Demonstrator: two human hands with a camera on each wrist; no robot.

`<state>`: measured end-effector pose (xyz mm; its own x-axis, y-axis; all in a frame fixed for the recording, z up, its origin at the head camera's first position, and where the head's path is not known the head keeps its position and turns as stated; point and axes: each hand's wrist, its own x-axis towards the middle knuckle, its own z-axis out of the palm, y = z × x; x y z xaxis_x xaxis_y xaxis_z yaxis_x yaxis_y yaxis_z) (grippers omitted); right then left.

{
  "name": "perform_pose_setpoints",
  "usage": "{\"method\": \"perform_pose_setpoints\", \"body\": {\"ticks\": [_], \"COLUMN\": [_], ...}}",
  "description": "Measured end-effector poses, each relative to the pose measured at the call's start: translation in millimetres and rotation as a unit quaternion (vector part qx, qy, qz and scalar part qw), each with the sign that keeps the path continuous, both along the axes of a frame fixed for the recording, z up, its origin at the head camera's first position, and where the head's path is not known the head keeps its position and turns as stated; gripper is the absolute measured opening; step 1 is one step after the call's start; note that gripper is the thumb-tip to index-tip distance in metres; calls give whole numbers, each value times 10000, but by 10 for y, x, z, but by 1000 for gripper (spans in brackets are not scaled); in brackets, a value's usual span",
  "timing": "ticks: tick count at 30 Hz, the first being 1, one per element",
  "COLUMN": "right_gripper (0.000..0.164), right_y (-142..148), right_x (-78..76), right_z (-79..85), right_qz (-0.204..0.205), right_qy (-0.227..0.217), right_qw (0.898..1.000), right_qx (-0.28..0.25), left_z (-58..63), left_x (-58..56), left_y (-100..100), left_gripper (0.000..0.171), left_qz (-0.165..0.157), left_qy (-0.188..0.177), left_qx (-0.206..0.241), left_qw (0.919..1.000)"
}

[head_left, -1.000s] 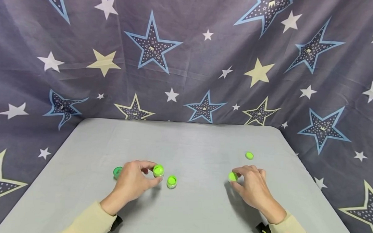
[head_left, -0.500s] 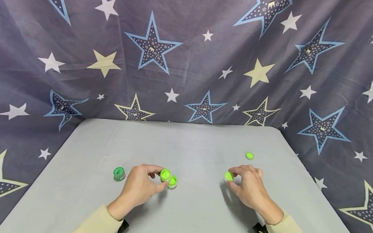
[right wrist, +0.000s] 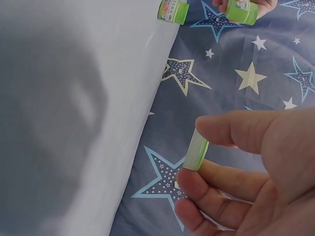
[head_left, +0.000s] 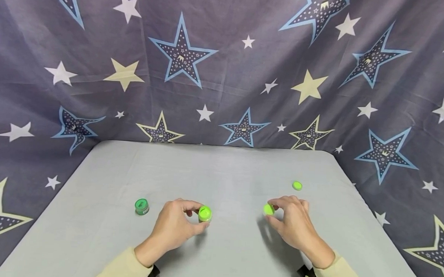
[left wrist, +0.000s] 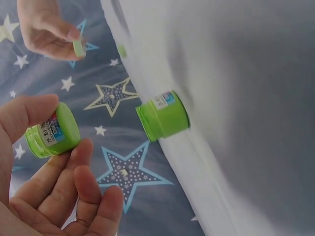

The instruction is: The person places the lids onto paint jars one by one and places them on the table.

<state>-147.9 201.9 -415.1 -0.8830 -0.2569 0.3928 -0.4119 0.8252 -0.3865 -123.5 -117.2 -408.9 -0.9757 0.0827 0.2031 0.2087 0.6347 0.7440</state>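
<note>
My left hand (head_left: pixel 180 222) pinches a small light-green paint jar (left wrist: pixel 54 130) between thumb and fingers, its lid off and green paint showing at the mouth. A second light-green jar (left wrist: pixel 165 115) stands upright on the table; the held jar hangs above it and hides it in the head view. To the right, my right hand (head_left: pixel 294 222) pinches a light-green lid (right wrist: pixel 197 150) by its edge, held on its side between thumb and fingers. Another light-green lid (head_left: pixel 297 185) lies flat on the table beyond the right hand.
A dark-green jar (head_left: pixel 142 206) stands on the table left of the left hand. The table is covered with a pale grey cloth (head_left: pixel 228 175). Behind and beside it hangs a dark curtain (head_left: pixel 223 93) printed with stars.
My left hand has carried its jar to the right until it overlaps the standing jar. My right hand has shifted slightly left with the lid. The dark-green jar has come into full view.
</note>
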Motion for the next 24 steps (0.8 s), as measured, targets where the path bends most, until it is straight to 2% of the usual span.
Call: {"method": "perform_pose_setpoints", "body": {"ticks": [6, 15, 24], "right_gripper": [31, 31, 32], "right_y": [-51, -116, -196], "right_x": [7, 40, 77], "right_z": [31, 61, 107], "right_qz": [67, 173, 369], "right_qy": [-35, -27, 105], "right_qw": [10000, 9998, 9992], "right_qx": [-29, -62, -76], "left_z": [-27, -71, -93], "left_x": [20, 47, 61], "left_y": [71, 132, 216], "left_gripper": [30, 30, 30], "left_qz": [-91, -403, -519], "left_qy": [-3, -69, 143], "left_qx": [-19, 10, -19], "left_qw": [10000, 9992, 9985]}}
